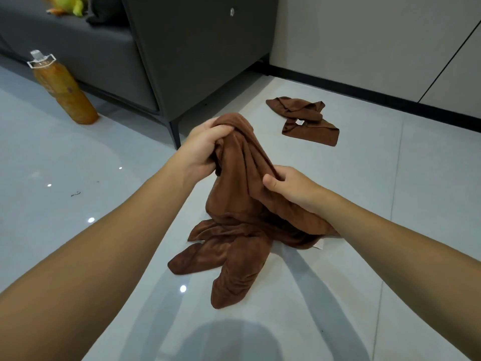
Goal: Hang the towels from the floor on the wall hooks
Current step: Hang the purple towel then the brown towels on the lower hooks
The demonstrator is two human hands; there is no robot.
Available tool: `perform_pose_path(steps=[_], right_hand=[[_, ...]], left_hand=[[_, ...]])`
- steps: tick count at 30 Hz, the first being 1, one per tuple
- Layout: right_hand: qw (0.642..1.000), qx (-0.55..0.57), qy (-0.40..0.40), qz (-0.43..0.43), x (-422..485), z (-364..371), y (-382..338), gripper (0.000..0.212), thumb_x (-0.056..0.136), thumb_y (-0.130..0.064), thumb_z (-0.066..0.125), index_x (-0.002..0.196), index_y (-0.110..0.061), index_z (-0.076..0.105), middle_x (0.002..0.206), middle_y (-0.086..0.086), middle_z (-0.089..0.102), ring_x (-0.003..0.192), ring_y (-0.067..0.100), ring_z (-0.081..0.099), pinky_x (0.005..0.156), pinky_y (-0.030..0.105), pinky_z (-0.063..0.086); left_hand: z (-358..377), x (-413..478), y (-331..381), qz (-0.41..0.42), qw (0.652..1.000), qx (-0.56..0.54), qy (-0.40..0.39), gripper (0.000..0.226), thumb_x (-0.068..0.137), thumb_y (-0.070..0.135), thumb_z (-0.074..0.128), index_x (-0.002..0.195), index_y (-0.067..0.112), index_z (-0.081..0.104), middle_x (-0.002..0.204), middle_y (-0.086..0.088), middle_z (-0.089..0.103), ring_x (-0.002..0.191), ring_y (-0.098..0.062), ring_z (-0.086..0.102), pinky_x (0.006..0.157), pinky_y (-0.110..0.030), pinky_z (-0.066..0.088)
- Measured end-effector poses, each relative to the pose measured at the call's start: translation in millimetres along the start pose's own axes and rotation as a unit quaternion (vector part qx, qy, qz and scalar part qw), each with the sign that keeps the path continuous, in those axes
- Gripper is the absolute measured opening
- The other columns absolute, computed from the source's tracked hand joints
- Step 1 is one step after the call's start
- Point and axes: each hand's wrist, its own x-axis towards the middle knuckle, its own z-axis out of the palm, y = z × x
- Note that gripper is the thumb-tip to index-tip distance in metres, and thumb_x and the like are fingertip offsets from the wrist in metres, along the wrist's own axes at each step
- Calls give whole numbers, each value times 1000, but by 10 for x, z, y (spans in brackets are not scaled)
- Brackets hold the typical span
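Brown towel gripped in both hands, lower folds on the floor

Brown towel [242, 178] stood bunched and half raised at the middle of the scene. The left hand [200, 149] held its top, fingers curled round a thick wad of cloth. The right hand [289, 188], nearer and to the right, pinched a fold lower down between the thumb and the curled fingers. Both forearms were bare. Below the hands the cloth spread in several lobes over the pale glossy floor [78, 165], with a small white tag showing at its right edge. Whether that heap was one towel or more could not be told.

A second brown towel [304, 121] lay crumpled farther off and to the right, well apart from the first, flat on the tiles with a white label on top. It lay near the black skirting of the light wall [364, 35].

On the far left stood a dark grey sofa [182, 61], its leg just beyond the left hand. An orange bottle [62, 89] with a white cap stood on the floor in front of it, and a yellow-green plush toy [70, 3] lay on the seat
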Motion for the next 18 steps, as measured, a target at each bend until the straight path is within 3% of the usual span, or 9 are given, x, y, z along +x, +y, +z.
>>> perform_pose_path(steps=[3, 5, 7, 11, 13, 16, 18], right_hand=[[999, 23, 26, 16, 10, 12, -104, 90, 38, -97, 53, 81, -19, 63, 71, -13, 69, 69, 3, 66, 60, 14, 48], [997, 53, 54, 27, 58, 43, -179, 90, 45, -95, 51, 81, -13, 63, 76, -4, 67, 72, 12, 64, 61, 19, 46], [991, 102, 75, 34, 100, 87, -289, 76, 62, -80, 48, 90, -11, 65, 89, 2, 68, 83, 17, 65, 67, 21, 50], [966, 224, 124, 44, 153, 79, -394, 80, 60, -72, 59, 106, -7, 66, 105, 9, 73, 98, 25, 70, 88, 36, 56], [946, 288, 146, 37, 150, 45, -391, 78, 55, -65, 68, 106, -6, 65, 107, 11, 72, 100, 26, 70, 90, 36, 56], [907, 382, 177, 23, 119, -13, -399, 57, 66, -43, 73, 107, -5, 64, 106, 14, 72, 100, 27, 70, 89, 36, 56], [887, 416, 200, 22, 106, -58, -405, 39, 77, -31, 71, 105, -5, 65, 103, 13, 73, 99, 27, 70, 87, 36, 57]], left_hand=[[-134, 53, -134, -20, 996, 72, 40, 35, 87, 14, 71, 119, 5, 59, 100, -11, 70, 85, -21, 71, 76, -33, 58], [-210, 37, -278, -60, 986, 151, 46, 55, 77, 27, 81, 124, 10, 57, 110, -8, 68, 96, -24, 69, 84, -37, 58], [-231, 5, -405, -87, 970, 224, 40, 58, 77, 34, 81, 125, 14, 54, 111, -3, 66, 97, -21, 66, 82, -32, 56], [-116, -51, -519, -120, 946, 297, 45, 46, 91, 36, 65, 130, 21, 45, 126, -3, 59, 101, -21, 59, 85, -33, 50], [-38, -96, -537, -137, 937, 318, 50, 58, 94, 51, 54, 140, 18, 42, 135, -2, 52, 109, -22, 54, 88, -34, 46], [47, -116, -589, -222, 928, 290, 73, 79, 91, 72, 30, 146, 16, 38, 146, -6, 45, 129, -31, 47, 106, -45, 38], [101, -137, -637, -284, 932, 218, 65, 88, 86, 79, 26, 146, 17, 38, 147, -8, 45, 130, -33, 47, 106, -45, 39]])
